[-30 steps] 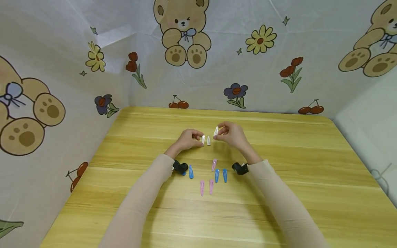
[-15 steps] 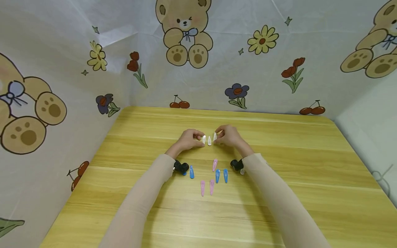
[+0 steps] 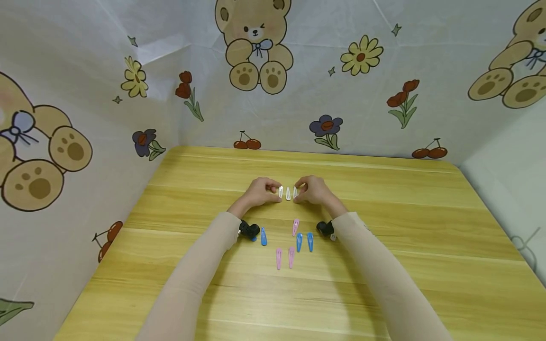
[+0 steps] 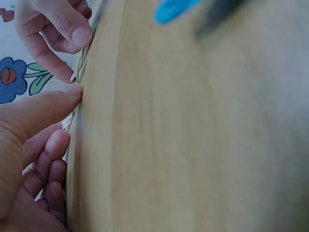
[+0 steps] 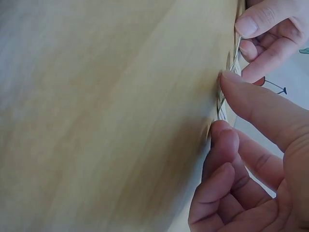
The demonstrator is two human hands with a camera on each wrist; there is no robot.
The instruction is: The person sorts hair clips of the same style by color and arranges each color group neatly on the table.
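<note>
In the head view, your right hand (image 3: 315,190) has come down and inward since a second ago, so the right white clip (image 3: 295,192) that it pinches is now just beside the middle white clip (image 3: 288,193). Your left hand (image 3: 260,191) stays put, pinching the left white clip (image 3: 280,191). That makes three between your hands; a pale piece (image 3: 333,237) shows partly hidden by your right wrist. Nearer you than the hands are three pink clips (image 3: 279,258) and four blue clips (image 3: 264,236), one mostly covered at your left wrist. The clips are slim, slotted teardrops; the worktop (image 3: 384,203) has streaked wood grain.

In the left wrist view, your left thumb and fingers meet thin, wiry-looking clip edges, your right hand close opposite.

In the right wrist view, your right thumb and finger narrow onto similar thin edges, blurred wood beside them.
</note>
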